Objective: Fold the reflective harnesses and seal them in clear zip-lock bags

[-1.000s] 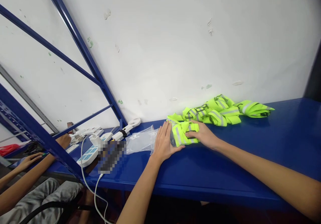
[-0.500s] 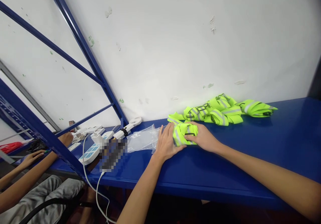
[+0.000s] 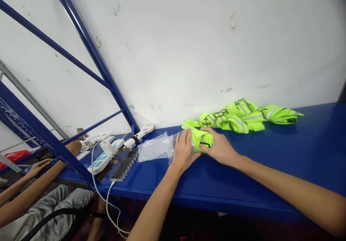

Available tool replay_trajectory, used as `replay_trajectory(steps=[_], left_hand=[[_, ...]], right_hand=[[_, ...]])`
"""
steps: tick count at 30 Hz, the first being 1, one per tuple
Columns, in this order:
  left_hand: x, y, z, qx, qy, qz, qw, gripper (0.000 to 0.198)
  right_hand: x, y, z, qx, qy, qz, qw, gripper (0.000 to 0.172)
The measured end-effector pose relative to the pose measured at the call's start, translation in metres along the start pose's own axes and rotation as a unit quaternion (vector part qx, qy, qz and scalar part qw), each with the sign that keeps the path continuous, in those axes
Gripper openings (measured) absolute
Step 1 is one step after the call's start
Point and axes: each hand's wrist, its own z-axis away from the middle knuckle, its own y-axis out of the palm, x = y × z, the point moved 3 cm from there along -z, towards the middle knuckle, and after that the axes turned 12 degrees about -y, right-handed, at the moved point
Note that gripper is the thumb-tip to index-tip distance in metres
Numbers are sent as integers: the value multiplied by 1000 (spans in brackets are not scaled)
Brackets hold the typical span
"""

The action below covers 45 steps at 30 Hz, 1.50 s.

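From here I see the right hand (image 3: 220,145) curled round the near-right end of a neon-yellow bundle (image 3: 199,137), thumb pressed into its folds. The left hand (image 3: 185,150) is laid over the other end, fingers together; whether it grips, I can't tell. The bundle sits low over the table (image 3: 243,183), between both palms. It looks light and soft, likely springing loose unless squeezed round its middle. To its left lies a clear plastic bag (image 3: 152,149), thin and probably slippery, best pinched at an edge. Behind, against the wall (image 3: 173,53), more neon strips (image 3: 239,120) lie heaped.
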Motion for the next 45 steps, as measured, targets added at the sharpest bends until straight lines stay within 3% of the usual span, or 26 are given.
replay_trajectory(steps=[14,18,23,27,35,41,45], left_hand=[[4,-10,0,-59,55,47,996,94],[1,-10,-1,-76,59,56,994,90],[-2,-4,-1,-87,50,56,993,90],[-3,0,0,-71,46,56,995,89],[-1,-4,3,-39,74,53,995,81],[8,-13,-1,-25,37,40,998,82],[13,-10,-1,-13,-3,62,998,100]], right_hand=[[4,-5,-2,33,-77,-85,993,40],[2,-2,-1,44,-82,-59,994,39],[1,-1,-1,-4,-103,9,995,37],[2,1,-2,18,-85,-9,996,31],[-4,-1,-4,112,-86,-57,988,41],[2,6,2,96,-150,-8,984,37],[6,6,3,46,-157,-20,986,54]])
